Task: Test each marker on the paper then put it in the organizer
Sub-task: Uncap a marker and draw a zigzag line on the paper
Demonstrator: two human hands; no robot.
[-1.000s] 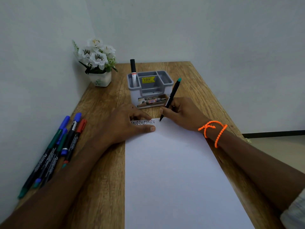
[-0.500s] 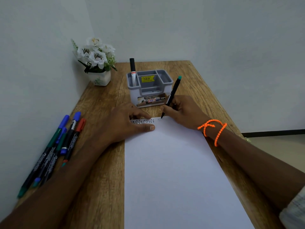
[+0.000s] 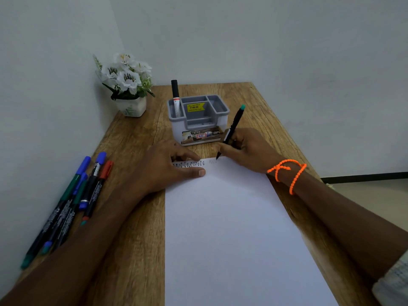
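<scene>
At paper (image 3: 231, 217) top edge | right hand (image 3: 249, 149) grips marker (image 3: 231, 129) | organizer (image 3: 198, 120) beyond

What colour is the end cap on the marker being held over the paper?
Teal green, on the black marker in the right hand; the head view shows it.

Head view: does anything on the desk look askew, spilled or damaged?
Nothing stands out. The paper lies flat and unmarked but for test scribbles at its top edge. The organizer stands upright with one marker in it, and the loose markers lie bundled by the wall.
</scene>
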